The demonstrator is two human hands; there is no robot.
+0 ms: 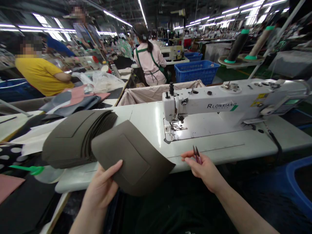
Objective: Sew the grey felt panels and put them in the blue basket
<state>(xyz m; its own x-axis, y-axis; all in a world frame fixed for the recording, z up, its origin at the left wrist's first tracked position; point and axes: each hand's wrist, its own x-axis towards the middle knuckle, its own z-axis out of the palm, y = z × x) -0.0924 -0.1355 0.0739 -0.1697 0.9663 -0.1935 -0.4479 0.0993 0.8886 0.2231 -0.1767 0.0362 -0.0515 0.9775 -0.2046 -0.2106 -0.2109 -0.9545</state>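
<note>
Landmark: white sewing machine point(219, 104), lettered RLONXIANG, standing on the pale bench point(146, 120).
Left hand point(102, 188): closed on the lower edge of a grey-brown panel point(131, 156), thumb laid on top; held out over the bench's near edge, left of and nearer than the sewing machine.
Grey-brown panel: single curved piece with a stitched outline, tilted slightly, its upper corner overlapping the stack.
Stack of panels point(75, 138): same grey-brown colour, fanned on the bench, well left of the sewing machine.
Right hand point(203, 169): pinched narrowly around small thread snips point(196, 154), blades pointing up; just below the needle end of the sewing machine, at the bench's front edge.
Thread cones point(237, 45): two, with green ends, on a stand behind the sewing machine.
Blue basket point(197, 71): behind the sewing machine.
Co-workers: person in yellow shirt point(41, 74) far left of the sewing machine; person in pink top with green apron straps point(148, 58) behind it, back turned.
Green plastic tool point(29, 169): far left, beyond the stack.
</note>
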